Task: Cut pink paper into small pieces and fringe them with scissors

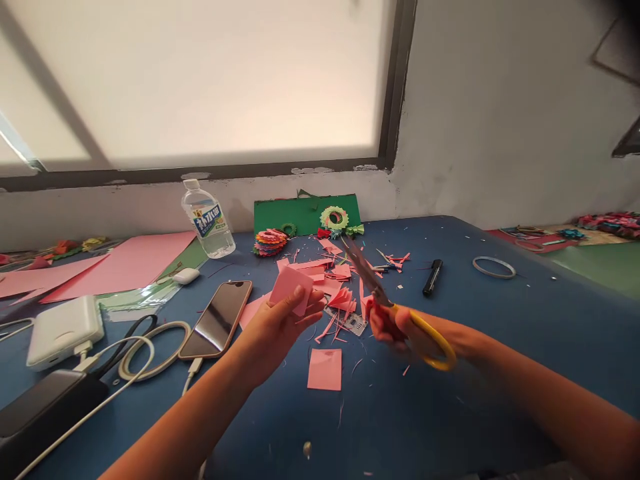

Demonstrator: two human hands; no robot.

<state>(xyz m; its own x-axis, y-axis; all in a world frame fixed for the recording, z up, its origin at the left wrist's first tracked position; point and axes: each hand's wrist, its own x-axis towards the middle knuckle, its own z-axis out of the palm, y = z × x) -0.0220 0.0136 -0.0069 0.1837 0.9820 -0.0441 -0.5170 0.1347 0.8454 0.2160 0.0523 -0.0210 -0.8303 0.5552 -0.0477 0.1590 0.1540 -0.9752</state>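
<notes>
My left hand point(280, 327) pinches a small pink paper piece point(291, 287), thumb on top, above the blue table point(500, 347). My right hand point(415, 330) grips scissors point(385, 300) with red and yellow handles; the blades point up and to the left, apart from the pink piece. Between and beyond my hands lies a heap of pink paper scraps point(333, 280). A pink paper square point(325, 369) lies flat just in front of my hands.
A phone point(216, 319), white charger point(63, 330), cables and a black box point(40, 413) sit at the left. A water bottle point(207, 220), pink sheets point(120, 263), green card point(305, 213), paper flowers point(270, 241), a black marker point(433, 277) and a tape ring point(494, 267) lie farther back.
</notes>
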